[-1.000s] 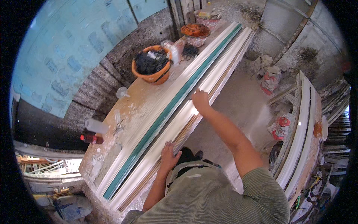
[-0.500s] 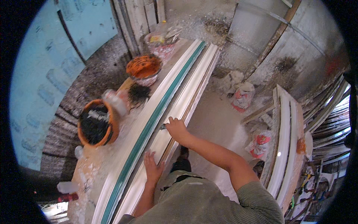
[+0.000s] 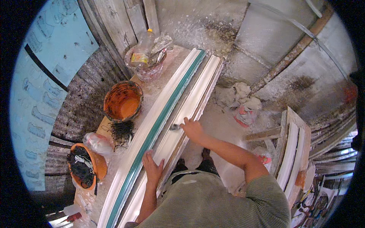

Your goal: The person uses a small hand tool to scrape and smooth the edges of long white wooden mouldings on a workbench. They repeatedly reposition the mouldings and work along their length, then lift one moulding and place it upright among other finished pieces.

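Observation:
Two long mouldings lie side by side on the bench. One is a white moulding (image 3: pixel 194 96) with a brown strip along its right edge; left of it is a green-and-white moulding (image 3: pixel 170 103). My right hand (image 3: pixel 192 130) is closed on a small dark tool (image 3: pixel 175 127) whose exact kind is too small to make out, and the tool is over the face of the white moulding. My left hand (image 3: pixel 153 167) lies on the same moulding nearer to me, fingers stretched out and thumb apart, holding nothing.
Left on the bench stand an orange bowl (image 3: pixel 124 102), a tub of black fibres (image 3: pixel 81 171), a clear plastic bag (image 3: pixel 97 143) and a tangle of black fibres (image 3: pixel 121 133). A bottle (image 3: pixel 143 46) sits in a basin beyond. More white mouldings (image 3: pixel 289 154) lean at right.
My right hand and the tool have moved slightly to the right along the white moulding. The view has shifted, and my left hand stays on the moulding.

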{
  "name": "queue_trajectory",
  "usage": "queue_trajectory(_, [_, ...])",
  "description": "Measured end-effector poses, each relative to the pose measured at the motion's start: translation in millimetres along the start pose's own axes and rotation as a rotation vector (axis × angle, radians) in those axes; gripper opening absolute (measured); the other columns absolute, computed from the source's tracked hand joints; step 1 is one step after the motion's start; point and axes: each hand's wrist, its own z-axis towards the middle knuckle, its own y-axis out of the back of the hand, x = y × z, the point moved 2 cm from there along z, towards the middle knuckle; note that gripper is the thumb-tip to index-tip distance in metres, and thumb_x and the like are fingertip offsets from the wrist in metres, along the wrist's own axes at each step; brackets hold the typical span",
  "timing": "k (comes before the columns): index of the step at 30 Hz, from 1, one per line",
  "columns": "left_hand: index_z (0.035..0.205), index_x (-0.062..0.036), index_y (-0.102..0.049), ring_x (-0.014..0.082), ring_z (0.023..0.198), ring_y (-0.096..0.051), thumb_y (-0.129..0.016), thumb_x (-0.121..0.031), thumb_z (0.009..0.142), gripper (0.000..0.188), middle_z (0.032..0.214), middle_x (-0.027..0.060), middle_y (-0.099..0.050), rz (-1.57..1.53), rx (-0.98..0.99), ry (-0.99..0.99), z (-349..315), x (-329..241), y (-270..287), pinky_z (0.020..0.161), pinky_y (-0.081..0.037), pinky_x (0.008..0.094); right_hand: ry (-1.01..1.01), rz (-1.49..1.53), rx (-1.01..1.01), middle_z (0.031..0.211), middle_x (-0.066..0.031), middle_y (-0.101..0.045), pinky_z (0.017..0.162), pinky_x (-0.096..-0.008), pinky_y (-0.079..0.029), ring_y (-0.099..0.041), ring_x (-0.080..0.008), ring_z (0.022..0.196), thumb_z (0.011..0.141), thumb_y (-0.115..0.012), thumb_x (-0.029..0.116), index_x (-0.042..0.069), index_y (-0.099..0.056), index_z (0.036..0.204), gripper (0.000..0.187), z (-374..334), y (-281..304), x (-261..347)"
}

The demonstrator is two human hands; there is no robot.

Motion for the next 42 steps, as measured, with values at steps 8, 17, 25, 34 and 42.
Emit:
queue_trajectory(8, [0.137,-0.002,-0.045,0.0438,0.131,-0.041,-0.082,-0.023,0.077,0.074,0.14,0.0271,-0.044,0.048,-0.017,0.035,109,-76,-109,0.114,-0.03,0.052,0.022,-0.139,-0.061,0.104,-0.0167,-0.064,0.06,-0.0445,-0.056,-0.068,-0.03,0.086,0.085,-0.061,0.016,0.009,-0.073,0.091,0.015,117,-6,-221])
queue_trajectory(17, [0.137,-0.0001,-0.045,0.0437,0.132,-0.041,-0.081,-0.028,0.08,0.073,0.137,0.0257,-0.047,-0.014,0.02,0.157,205,-174,-185,0.115,-0.029,0.0516,0.32,0.038,0.305,0.116,-0.0207,-0.065,0.07,-0.0467,-0.057,-0.07,-0.0308,0.093,0.082,-0.062,0.016,0.008,-0.073,0.095,0.019,160,-4,-269])
queue_trajectory(25, [0.139,-0.0005,-0.045,0.0441,0.132,-0.041,-0.08,-0.024,0.079,0.073,0.137,0.0256,-0.048,-0.014,0.037,0.141,271,-190,-216,0.115,-0.03,0.0514,0.142,-0.066,0.186,0.11,-0.0158,-0.062,0.069,-0.0449,-0.056,-0.068,-0.031,0.096,0.083,-0.063,0.017,0.014,-0.071,0.106,0.025,206,-26,-409])
queue_trajectory(34, [0.136,-0.0026,-0.047,0.043,0.128,-0.043,-0.079,-0.022,0.081,0.066,0.136,0.0234,-0.048,0.025,-0.082,0.131,336,-194,-224,0.112,-0.033,0.0516,-0.044,-0.122,0.059,0.11,-0.0152,-0.062,0.07,-0.0474,-0.056,-0.07,-0.0323,0.091,0.084,-0.062,0.012,0.014,-0.072,0.108,0.026,285,-3,-565])
queue_trajectory(42, [0.135,-0.0042,-0.048,0.0429,0.127,-0.044,-0.077,-0.021,0.083,0.062,0.135,0.0229,-0.05,0.052,-0.136,0.328,350,-237,-252,0.11,-0.033,0.0519,0.132,0.036,0.171,0.1,-0.0139,-0.062,0.077,-0.0475,-0.056,-0.067,-0.0342,0.096,0.081,-0.065,0.014,0.018,-0.073,0.109,0.03,283,-1,-574])
